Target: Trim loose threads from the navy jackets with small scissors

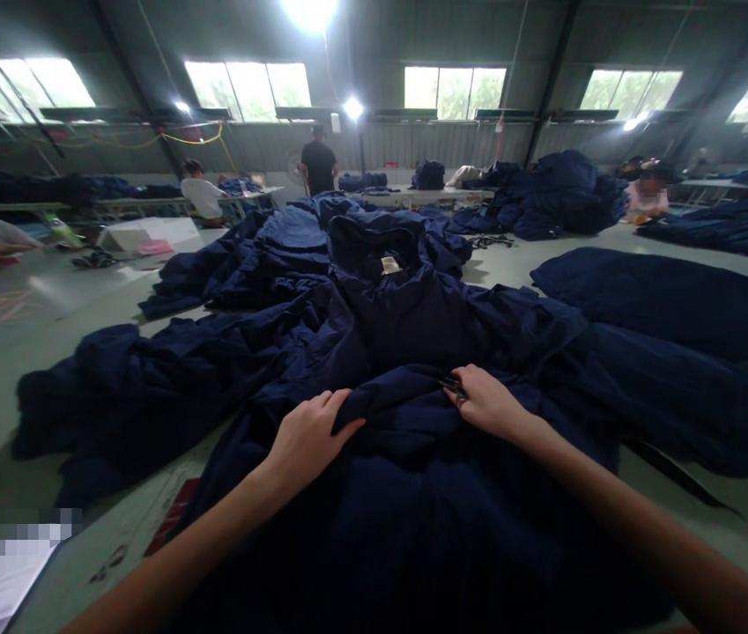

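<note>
A navy blue jacket (406, 326) lies spread in front of me, its collar end pointing away and a pale label (389, 264) showing inside the neck. My left hand (311, 436) is closed on a fold of its cloth, thumb below and fingers over the top. To the right, my right hand (483, 401) is closed around small dark thread snips (454, 386), whose tips reach toward the same fold. That hand also rests against the cloth; whether its fingers pinch the fabric too is hidden.
Navy garments (294, 238) are heaped beyond the jacket, and another bundle (664, 299) lies to the right. A larger pile (559, 194) stands farther back. Several people are in the background, one standing in dark clothes (319, 163). A white box (149, 233) sits at left.
</note>
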Demonstrator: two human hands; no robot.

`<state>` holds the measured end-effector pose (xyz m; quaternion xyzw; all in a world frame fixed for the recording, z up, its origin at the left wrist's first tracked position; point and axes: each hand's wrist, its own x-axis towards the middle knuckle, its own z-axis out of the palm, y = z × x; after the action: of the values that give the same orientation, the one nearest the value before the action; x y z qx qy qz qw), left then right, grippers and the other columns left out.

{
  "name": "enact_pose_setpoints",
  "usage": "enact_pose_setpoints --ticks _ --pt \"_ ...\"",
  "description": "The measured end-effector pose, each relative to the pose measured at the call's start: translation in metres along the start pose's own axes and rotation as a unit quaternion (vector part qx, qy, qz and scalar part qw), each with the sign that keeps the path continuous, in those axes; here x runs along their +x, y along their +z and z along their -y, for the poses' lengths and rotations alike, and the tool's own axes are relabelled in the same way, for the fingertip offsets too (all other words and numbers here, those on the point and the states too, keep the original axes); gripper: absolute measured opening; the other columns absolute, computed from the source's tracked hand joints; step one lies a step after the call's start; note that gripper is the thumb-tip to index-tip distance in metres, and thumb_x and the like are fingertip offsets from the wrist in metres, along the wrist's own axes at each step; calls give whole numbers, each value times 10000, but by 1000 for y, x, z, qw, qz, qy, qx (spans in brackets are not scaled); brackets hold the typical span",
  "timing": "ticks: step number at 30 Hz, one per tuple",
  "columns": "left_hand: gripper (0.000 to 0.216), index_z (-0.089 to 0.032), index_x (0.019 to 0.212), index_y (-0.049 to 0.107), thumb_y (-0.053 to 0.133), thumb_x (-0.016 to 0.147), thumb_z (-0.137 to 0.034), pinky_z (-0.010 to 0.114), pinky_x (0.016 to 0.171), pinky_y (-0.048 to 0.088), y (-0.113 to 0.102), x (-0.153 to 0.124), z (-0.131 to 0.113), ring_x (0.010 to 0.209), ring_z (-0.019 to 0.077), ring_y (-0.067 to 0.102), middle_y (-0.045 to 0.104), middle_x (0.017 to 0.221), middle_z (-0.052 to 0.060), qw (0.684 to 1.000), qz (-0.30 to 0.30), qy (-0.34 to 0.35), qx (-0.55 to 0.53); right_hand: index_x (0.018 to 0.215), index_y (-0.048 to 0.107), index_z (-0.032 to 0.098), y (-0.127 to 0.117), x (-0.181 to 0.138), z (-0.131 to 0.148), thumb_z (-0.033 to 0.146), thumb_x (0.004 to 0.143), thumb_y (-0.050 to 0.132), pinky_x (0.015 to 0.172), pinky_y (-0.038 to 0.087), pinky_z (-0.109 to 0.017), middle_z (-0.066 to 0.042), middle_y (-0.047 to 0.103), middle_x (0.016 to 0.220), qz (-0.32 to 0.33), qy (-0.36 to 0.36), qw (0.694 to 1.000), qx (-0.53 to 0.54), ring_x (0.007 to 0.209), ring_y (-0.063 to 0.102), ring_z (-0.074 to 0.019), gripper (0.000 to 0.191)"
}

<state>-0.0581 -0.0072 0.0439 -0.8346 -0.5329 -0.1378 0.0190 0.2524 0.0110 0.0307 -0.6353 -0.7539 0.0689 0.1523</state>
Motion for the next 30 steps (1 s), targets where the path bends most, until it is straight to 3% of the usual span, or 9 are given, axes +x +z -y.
enact_pose_setpoints --ticks 3,6,12,15,17,20,22,26,30 --pt "314 -202 1123 744 569 1011 -437 398 819 591 -11 -14 11 944 318 753 766 1033 111 1000 17 -21 0 1284 646 159 6 -3 13 376 1006 669 982 586 -472 -111 656 1307 -6 10 999 -30 1151 665 -248 354" --pt "305 -215 1014 789 508 1011 -333 386 790 594 -19 -27 25 889 292 752 758 960 89 999 40 -30 -16 1352 613 171 7 -7 16 377 1000 674 1033 558 -515 -128 603 1403 -24 28 998 -41 1239 625 -281 413" --pt "346 -172 1040 777 447 942 -213 405 972 601 -36 -47 41 1054 281 735 746 1145 128 993 98 13 -69 1284 647 160 12 -7 3 368 1011 664 970 593 -461 -107 665 1287 18 3 999 30 1126 675 -238 344" --pt "376 -194 1234 730 569 901 -257 397 1068 581 -51 -47 45 1180 279 710 712 1308 111 983 142 59 -98 1236 661 154 13 -3 -2 374 1016 658 920 608 -428 -91 687 1219 27 -15 995 90 1055 691 -215 312" --pt "470 -213 1360 662 651 906 -329 439 1126 553 -60 -39 42 1257 296 682 677 1401 112 979 118 74 -147 1201 669 153 9 -1 -1 380 1017 655 906 607 -419 -82 693 1183 17 -30 991 131 1025 692 -205 293" --pt "513 -197 1431 585 646 961 -396 548 1186 487 -63 -15 25 1337 327 627 627 1462 152 969 0 69 -237 1167 671 155 -6 2 8 382 1013 648 936 583 -429 -78 690 1149 -11 -69 978 198 1037 676 -209 275" --pt "506 -197 1461 540 602 994 -384 533 1187 488 -60 7 8 1362 300 601 588 1500 151 956 -43 88 -277 1158 678 163 -21 3 19 390 1004 642 903 576 -388 -67 699 1075 -6 -106 963 248 985 676 -200 276" --pt "453 -210 1366 611 692 934 -321 389 1112 550 -49 49 -24 1293 237 652 676 1398 93 917 -25 180 -356 1137 693 175 -47 6 40 522 980 621 748 565 -297 -47 715 953 49 -180 924 335 851 679 -179 387" --pt "370 -184 1241 656 736 894 -285 307 878 596 -36 68 -33 943 182 738 764 1056 44 893 -30 182 -410 1188 653 165 -50 11 47 541 1028 540 675 562 -263 -46 703 925 42 -203 908 363 769 675 -148 425"
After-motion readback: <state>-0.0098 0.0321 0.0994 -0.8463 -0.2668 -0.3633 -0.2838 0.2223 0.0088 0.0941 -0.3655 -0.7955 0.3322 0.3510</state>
